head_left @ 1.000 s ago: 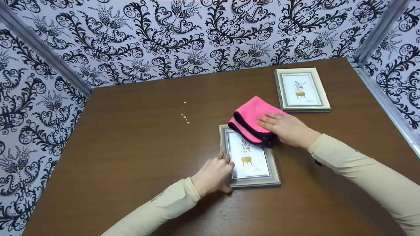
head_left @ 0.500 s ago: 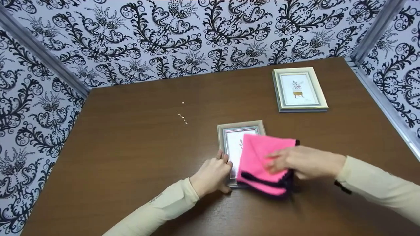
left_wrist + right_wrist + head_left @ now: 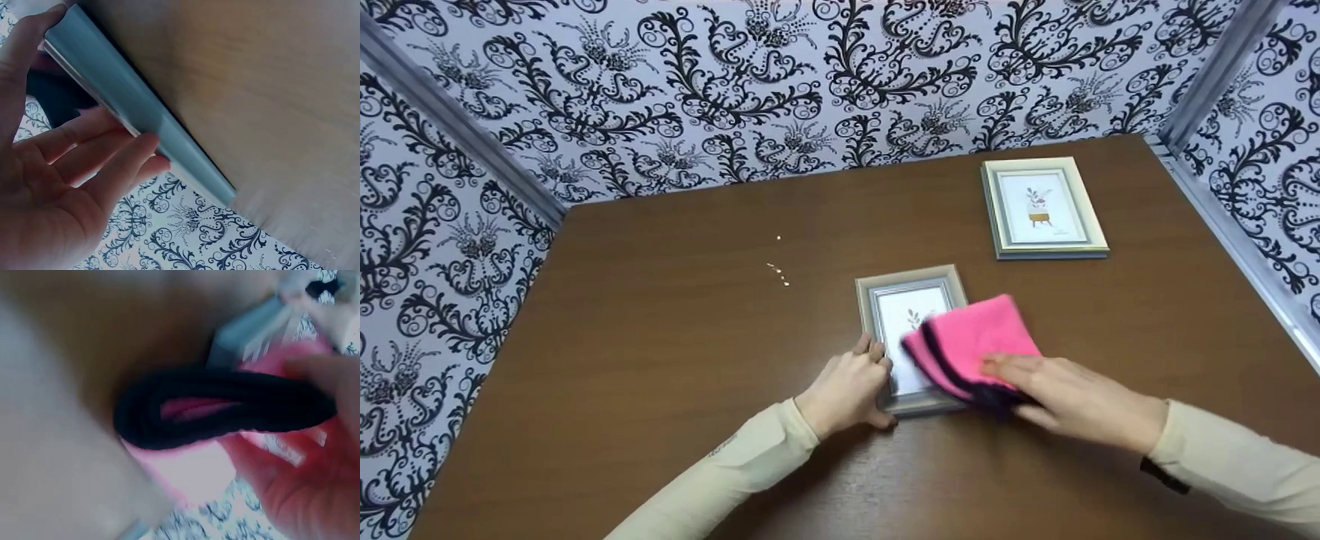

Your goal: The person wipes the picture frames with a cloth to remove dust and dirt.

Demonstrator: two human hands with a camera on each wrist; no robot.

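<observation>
A picture frame (image 3: pixel 867 307) with a plant print lies on the brown table in the head view. My left hand (image 3: pixel 849 390) grips it by its left side. In the left wrist view the thumb is at one end of the frame's grey side (image 3: pixel 129 95) and the fingertips touch its upper edge. My right hand (image 3: pixel 1072 397) holds a folded pink cloth (image 3: pixel 979 337) with dark edging. The cloth covers the right part of the frame. In the right wrist view the cloth's folded dark edge (image 3: pixel 225 430) sits between thumb and fingers.
A second, similar picture frame (image 3: pixel 1044 208) lies at the back right of the table (image 3: pixel 675 322). Small pale flecks (image 3: pixel 780 271) are on the table left of the frames. Patterned walls (image 3: pixel 720 82) stand behind and at both sides.
My right hand has swept the cloth from the frame's upper right down to its lower right, then slightly back up. The left hand keeps its hold; the frame's lower end is lifted slightly.
</observation>
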